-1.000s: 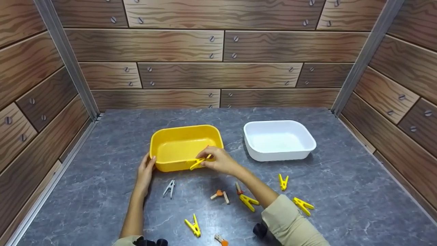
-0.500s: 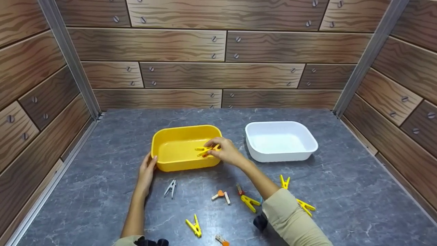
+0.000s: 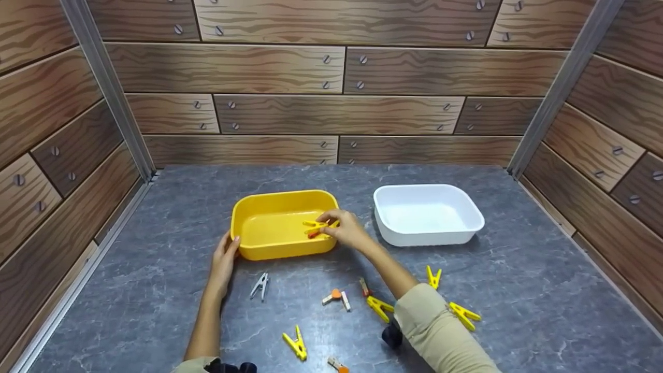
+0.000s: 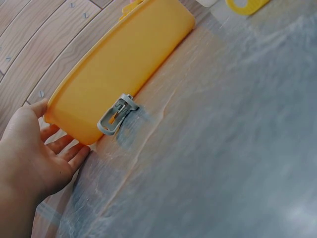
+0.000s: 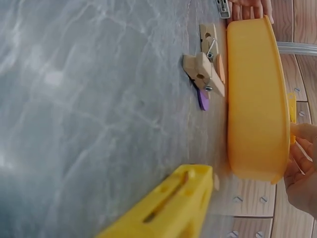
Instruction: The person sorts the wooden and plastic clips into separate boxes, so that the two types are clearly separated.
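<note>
Right hand [image 3: 348, 231] pinches a yellow clothespin [image 3: 320, 228] over the 3 o'clock end of the yellow tub [image 3: 269, 248], grip clamped on the pin, which hangs just above the tub floor. Left hand [image 3: 226, 259] rests open-fingered against the tub's 8 o'clock corner, grip apart, holding nothing. White tub [image 3: 430, 235] sits at 3 o'clock of the yellow one, apart from it. Loose pins on the grey table [image 3: 518, 290]: grey pin [image 3: 259, 285] near the left hand, wooden pins [image 3: 336, 298] at 6 o'clock, more yellow pins [image 3: 295, 343] beyond.
</note>
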Demonstrator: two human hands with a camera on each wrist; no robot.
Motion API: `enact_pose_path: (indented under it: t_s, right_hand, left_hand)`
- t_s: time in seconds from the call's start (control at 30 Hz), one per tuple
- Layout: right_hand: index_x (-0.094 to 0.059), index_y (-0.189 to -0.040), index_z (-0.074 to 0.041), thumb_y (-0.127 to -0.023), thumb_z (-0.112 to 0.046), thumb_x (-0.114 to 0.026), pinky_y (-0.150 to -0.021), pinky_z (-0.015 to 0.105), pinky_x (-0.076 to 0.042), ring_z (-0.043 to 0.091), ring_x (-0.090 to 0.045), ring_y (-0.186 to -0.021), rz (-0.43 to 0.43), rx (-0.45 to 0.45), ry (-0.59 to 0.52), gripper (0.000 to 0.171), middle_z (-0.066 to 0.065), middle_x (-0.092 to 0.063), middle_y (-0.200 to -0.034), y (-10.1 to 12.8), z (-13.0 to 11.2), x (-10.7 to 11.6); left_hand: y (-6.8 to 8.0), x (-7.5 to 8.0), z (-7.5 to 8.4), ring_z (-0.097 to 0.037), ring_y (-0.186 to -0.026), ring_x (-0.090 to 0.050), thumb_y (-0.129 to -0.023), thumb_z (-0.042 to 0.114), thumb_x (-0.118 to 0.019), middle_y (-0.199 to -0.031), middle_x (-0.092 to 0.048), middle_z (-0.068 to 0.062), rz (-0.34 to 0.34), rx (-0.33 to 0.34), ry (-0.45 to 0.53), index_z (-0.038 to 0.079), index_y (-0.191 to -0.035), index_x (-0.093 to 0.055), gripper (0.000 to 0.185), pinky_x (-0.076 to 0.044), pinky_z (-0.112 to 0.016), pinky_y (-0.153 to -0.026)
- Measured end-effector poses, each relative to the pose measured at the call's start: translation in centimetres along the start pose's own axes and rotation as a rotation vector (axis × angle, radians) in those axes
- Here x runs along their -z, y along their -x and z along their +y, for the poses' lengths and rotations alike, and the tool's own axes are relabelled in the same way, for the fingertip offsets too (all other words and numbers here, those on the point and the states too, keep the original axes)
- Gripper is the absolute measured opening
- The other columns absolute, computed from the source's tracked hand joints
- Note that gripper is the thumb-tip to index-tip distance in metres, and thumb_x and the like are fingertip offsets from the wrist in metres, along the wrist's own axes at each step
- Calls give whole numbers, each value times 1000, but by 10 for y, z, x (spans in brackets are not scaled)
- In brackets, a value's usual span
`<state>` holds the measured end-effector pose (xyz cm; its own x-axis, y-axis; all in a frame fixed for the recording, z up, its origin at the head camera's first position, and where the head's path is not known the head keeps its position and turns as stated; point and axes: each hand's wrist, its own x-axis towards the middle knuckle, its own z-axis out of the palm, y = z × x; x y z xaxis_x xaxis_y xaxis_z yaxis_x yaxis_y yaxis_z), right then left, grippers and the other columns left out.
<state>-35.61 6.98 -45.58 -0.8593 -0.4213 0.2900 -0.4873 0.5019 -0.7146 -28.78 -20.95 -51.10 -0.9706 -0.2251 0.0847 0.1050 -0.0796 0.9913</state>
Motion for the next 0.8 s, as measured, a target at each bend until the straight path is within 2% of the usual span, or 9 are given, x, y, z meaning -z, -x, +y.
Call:
enact_pose_path:
  t_s: [0.33, 0.8]
  right_hand:
    - [-69, -95, -1, -77, -4, -70, -64, 24, -47, 19, -56, -79, 40, -30, -4, 18, 6, -65, -90, 1, 4, -3]
    - [-69, -96, -2, -77, -6, -70, -61, 23, -46, 16, -55, -73, 28, -32, 5, 19, 5, -65, -87, 1, 5, -2]
  left_hand:
    - [0, 1, 0, -34, -126, -32, -98, 17, -42, -142, -26, -27, -13, -1, 4, -9, -141, -21, 54, -28, -40, -104]
    - [0, 2, -1, -34, -126, -32, -98, 15, -43, -142, -26, -27, -11, -2, 11, -9, -141, -22, 53, -29, -39, -104]
